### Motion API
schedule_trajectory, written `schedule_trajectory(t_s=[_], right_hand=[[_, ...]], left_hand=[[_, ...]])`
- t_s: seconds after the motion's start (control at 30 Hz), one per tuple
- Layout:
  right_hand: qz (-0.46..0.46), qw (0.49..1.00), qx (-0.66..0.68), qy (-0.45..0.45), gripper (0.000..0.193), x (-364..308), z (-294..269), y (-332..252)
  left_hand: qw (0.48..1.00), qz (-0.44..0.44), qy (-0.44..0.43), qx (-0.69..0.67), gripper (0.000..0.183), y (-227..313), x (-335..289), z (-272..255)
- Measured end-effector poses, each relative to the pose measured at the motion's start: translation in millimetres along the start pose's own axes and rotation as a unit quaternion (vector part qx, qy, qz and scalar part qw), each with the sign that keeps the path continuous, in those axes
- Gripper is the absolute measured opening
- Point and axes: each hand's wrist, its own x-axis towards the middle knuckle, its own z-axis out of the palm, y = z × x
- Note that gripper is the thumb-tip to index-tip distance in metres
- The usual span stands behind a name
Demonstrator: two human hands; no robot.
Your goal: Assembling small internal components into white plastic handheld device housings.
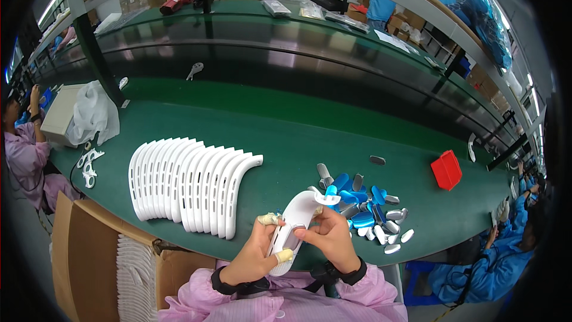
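In front of my chest, a white curved plastic part is held tilted, its hooked end pointing up and right. My left hand is closed around its lower left side, with pale yellow covers on the thumb and a finger. My right hand grips the opposite side, and its thumb presses at a grey oval piece on the part's face. Whether that piece is fully seated I cannot tell. Just beyond my right hand lies a loose pile of blue, grey and white oval pieces.
A row of similar white curved parts stands left on the green table. A red bin is at right. An open cardboard box with more white parts sits lower left. Co-workers sit at both sides; a shelf frame rises behind.
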Motion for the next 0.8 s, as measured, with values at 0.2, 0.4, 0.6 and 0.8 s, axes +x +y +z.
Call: schedule_trajectory(t_s=[0.2, 0.4, 0.6, 0.8], right_hand=[[0.042, 0.996, 0.066, -0.044, 0.032, 0.1, -4.2, 5.2], [0.078, 0.995, 0.046, 0.05, 0.025, -9.0, -3.3, 4.2], [-0.186, 0.94, -0.269, 0.095, 0.029, -12.3, 3.4, -9.1], [-0.204, 0.929, -0.309, 0.025, 0.017, -4.0, 17.0, -4.9]], left_hand=[[0.998, 0.015, 0.001, 0.056, 0.056, -1.8, -0.3, -2.4], [0.999, 0.016, 0.036, -0.03, 0.062, -4.9, 4.0, -3.5], [0.997, 0.036, 0.061, -0.006, 0.064, -10.1, 4.5, -1.4], [0.982, 0.031, 0.078, 0.169, 0.064, -17.2, 0.3, -0.1]])
